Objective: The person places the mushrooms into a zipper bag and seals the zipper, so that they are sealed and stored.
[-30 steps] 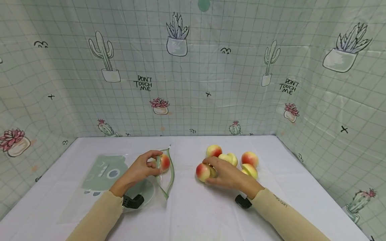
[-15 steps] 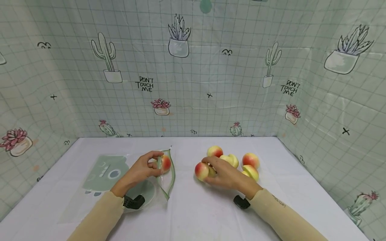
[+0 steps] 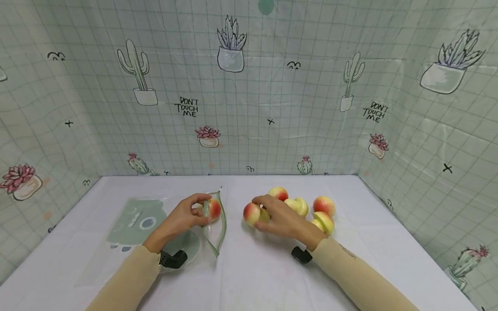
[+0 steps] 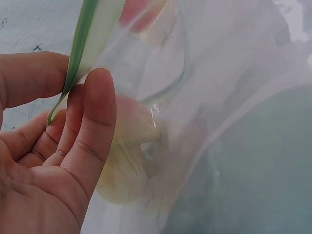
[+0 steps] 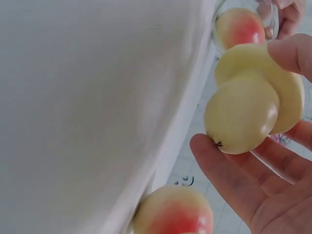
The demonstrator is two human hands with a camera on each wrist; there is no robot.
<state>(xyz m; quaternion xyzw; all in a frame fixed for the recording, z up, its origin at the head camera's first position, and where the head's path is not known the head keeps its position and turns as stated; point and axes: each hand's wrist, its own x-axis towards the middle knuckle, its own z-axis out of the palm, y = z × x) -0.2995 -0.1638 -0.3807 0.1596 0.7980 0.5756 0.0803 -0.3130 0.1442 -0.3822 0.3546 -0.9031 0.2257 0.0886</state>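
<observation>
Slack fingers could close the clear green-edged plastic bag [image 3: 136,231] your left hand [image 3: 186,217] pinches. Rightward, your right hand [image 3: 278,218] holds a round red-yellow fruit [image 3: 252,213].

At lower left of the head view, the bag [image 3: 134,231] lies on the table [image 3: 256,276], its mouth toward the centre, with one peach [image 3: 215,209] just inside. The left hand [image 3: 186,214] is at that mouth. Right of centre, the right hand [image 3: 281,219] has another peach [image 3: 251,214] at its left side. Further peaches [image 3: 324,206] lie behind and right of this hand. The backdrop [image 3: 249,95] stands behind the table.
</observation>
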